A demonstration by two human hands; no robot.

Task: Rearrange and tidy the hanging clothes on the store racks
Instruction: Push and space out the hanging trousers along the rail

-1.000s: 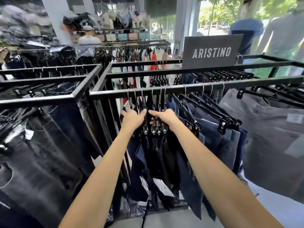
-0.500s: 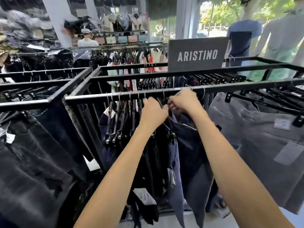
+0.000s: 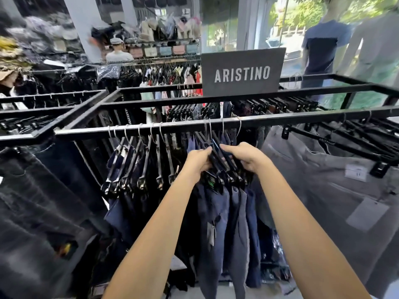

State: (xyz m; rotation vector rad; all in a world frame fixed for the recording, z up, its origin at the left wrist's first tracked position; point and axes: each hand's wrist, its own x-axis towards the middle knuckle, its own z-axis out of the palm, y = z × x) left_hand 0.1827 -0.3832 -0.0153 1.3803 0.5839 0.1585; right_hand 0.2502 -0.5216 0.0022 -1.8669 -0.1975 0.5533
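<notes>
Dark navy trousers (image 3: 218, 221) hang on black clip hangers (image 3: 224, 167) from the near rail (image 3: 280, 121) of a black metal rack. My left hand (image 3: 197, 161) grips this bunch of hangers from the left. From the right, my right hand (image 3: 245, 157) grips the same bunch. A second group of hangers with dark trousers (image 3: 138, 167) hangs further left on the rail, apart from the held bunch.
Grey trousers (image 3: 336, 190) hang at the right, black jeans (image 3: 38, 208) at the left. A grey ARISTINO sign (image 3: 241, 72) stands on the rack's top. Behind are more racks of clothes (image 3: 168, 76); mannequins (image 3: 323, 46) stand by the window at the right.
Both hands have come down from the rail and now clasp a bunch of hangers together. A gap has opened between this bunch and the hangers to the left.
</notes>
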